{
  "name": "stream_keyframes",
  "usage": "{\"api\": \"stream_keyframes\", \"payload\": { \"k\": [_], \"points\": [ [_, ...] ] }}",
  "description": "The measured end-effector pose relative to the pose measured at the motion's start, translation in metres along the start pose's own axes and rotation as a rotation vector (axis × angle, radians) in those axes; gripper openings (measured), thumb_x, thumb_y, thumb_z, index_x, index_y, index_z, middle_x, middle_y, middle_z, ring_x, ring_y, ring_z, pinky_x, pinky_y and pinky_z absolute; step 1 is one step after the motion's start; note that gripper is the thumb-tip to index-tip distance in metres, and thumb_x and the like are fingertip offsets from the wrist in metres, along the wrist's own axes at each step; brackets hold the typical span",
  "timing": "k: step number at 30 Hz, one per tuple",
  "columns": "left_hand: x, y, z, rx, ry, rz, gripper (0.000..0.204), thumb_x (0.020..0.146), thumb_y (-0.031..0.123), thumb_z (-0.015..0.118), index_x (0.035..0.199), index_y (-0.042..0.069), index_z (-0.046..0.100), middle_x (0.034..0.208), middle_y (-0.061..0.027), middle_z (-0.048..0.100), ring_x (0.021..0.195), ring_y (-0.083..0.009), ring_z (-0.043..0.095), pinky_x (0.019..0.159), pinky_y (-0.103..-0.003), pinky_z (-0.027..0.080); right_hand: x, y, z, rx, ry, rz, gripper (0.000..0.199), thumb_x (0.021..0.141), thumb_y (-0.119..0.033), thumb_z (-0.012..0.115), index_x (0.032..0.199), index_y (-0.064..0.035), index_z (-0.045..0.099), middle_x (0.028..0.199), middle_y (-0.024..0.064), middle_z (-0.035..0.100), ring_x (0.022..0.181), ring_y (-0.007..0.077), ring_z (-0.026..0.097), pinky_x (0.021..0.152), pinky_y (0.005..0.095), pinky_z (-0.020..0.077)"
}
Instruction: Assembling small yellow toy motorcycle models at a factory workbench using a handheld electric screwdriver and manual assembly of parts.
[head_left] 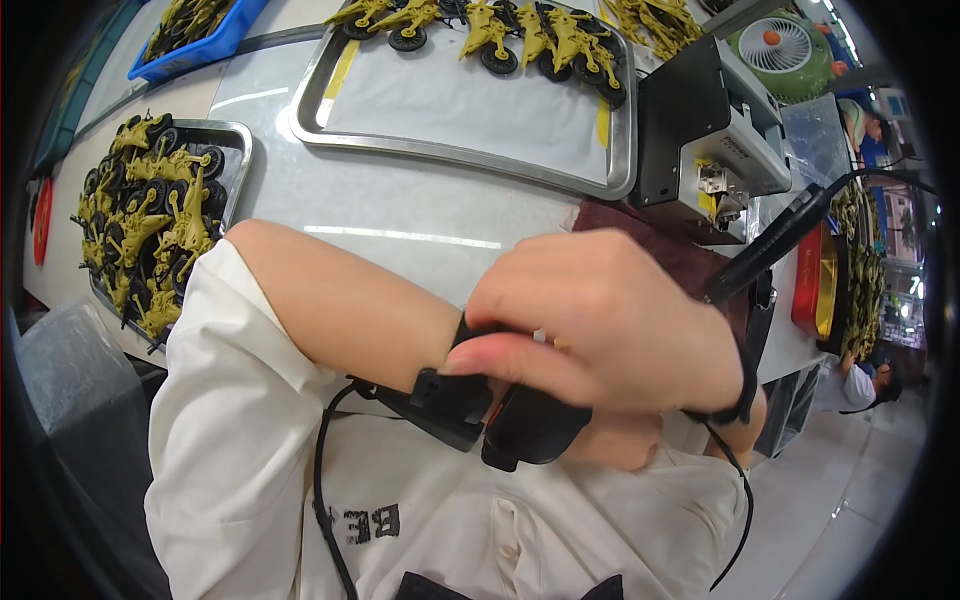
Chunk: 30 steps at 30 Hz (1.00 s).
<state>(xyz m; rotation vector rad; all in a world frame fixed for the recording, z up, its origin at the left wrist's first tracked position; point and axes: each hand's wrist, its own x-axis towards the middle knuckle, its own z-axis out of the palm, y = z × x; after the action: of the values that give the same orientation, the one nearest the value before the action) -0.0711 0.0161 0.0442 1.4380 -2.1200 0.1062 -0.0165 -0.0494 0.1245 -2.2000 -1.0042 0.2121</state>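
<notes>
**Fiddling with a wrist strap? Easy on the pinch**

So the black wrist strap (450,393) sits at the wearer's left wrist, around 6 o'clock from mid-view. The right grip (605,310) looks pinched on it, thumb against forefinger. The left grip (625,442) is mostly hidden underneath, so can't tell if its fingers are spread or curled.

IMO it'd go best with that forearm dead still and the strap flat, not twisted. The black module (535,425) at 4 o'clock from the strap probably shouldn't get knocked. Mind the black cable (322,470) at 8 o'clock, and the metal tray (450,155) up at 12 o'clock on the surface (380,200).
</notes>
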Motion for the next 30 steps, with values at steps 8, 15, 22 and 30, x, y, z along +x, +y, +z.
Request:
{"api": "stream_keyframes", "payload": {
  "k": [8,15,22,30],
  "points": [
    [-0.006,0.000,0.003,0.020,-0.062,-0.009,0.015,0.079,0.019,0.061,0.080,0.009,0.073,0.076,0.0003,0.067,0.075,-0.0196,0.062,0.078,-0.035,0.041,-0.001,-0.025,-0.012,-0.230,0.083,-0.003,0.041,0.068,-0.036,0.082,0.086,-0.0029,0.065,0.073,0.0055,0.056,0.062,0.0237,0.053,0.055,0.0343,0.0446],
    [-0.002,0.007,0.009,0.068,-0.216,0.040,0.018,0.081,0.020,0.059,0.084,0.007,0.072,0.080,-0.0008,0.066,0.079,-0.0207,0.062,0.083,-0.036,0.041,-0.004,-0.014,-0.001,-0.229,-0.043,-0.032,0.022,0.077,-0.021,0.076,0.082,-0.0035,0.063,0.074,0.0083,0.058,0.063,0.0263,0.057,0.057,0.0354,0.0468],
    [0.015,0.027,-0.014,0.215,-0.234,0.102,0.022,0.085,0.020,0.056,0.087,0.005,0.072,0.084,-0.0045,0.067,0.082,-0.0231,0.061,0.086,-0.038,0.041,-0.011,0.077,0.034,-0.052,0.019,0.305,0.018,0.089,-0.018,0.063,0.083,-0.0005,0.063,0.078,0.0168,0.063,0.074,0.0364,0.061,0.065,0.0415,0.0478],
    [0.008,0.032,-0.017,0.219,-0.274,0.068,0.023,0.085,0.021,0.056,0.086,0.003,0.070,0.087,-0.0076,0.067,0.084,-0.0258,0.061,0.087,-0.040,0.041,-0.006,0.049,0.032,0.067,-0.054,0.230,0.022,0.089,-0.022,0.063,0.082,-0.0016,0.067,0.076,0.0160,0.066,0.073,0.0364,0.062,0.064,0.0438,0.0482]
  ]
}}
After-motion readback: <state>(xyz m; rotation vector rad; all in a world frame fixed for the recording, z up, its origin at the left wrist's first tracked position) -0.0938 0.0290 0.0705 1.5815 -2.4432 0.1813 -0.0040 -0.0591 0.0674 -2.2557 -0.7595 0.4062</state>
